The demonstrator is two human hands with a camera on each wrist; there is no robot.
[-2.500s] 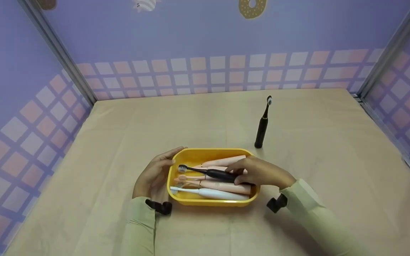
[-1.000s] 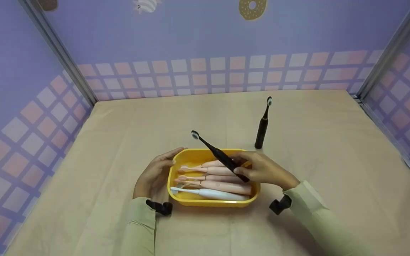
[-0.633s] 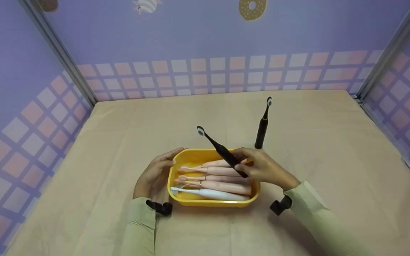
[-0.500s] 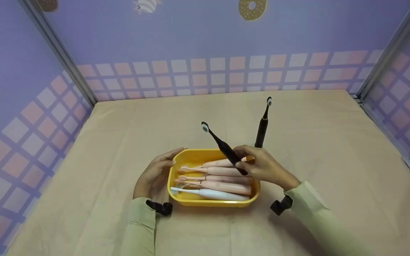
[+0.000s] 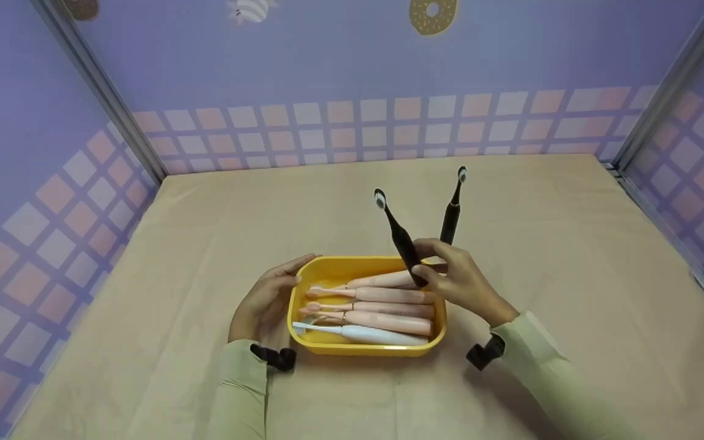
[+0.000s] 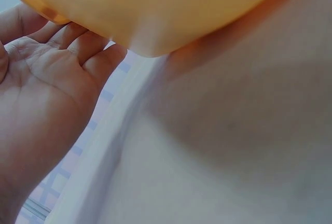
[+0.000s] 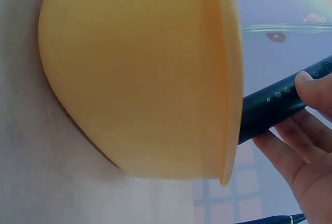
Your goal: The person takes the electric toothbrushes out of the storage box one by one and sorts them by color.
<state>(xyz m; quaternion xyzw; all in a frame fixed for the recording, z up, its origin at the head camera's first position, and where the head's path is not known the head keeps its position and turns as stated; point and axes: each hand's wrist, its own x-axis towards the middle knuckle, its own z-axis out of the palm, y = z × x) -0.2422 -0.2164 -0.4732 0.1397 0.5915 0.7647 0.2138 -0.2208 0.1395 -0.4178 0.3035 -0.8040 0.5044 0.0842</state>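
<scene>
Black toothbrush (image 5: 402, 241): tilted over the right end of the yellow tub (image 5: 367, 350), handle pinched in the grip of the right hand (image 5: 465, 284); best raised past the rim before moving sideways.
Left hand (image 5: 266, 296): loose grip laid against the tub's left end, bracing.
Second toothbrush (image 5: 450, 223): just beyond the right hand; avoid knocking.
Tabletop (image 5: 236, 223): room toward both far corners.
</scene>
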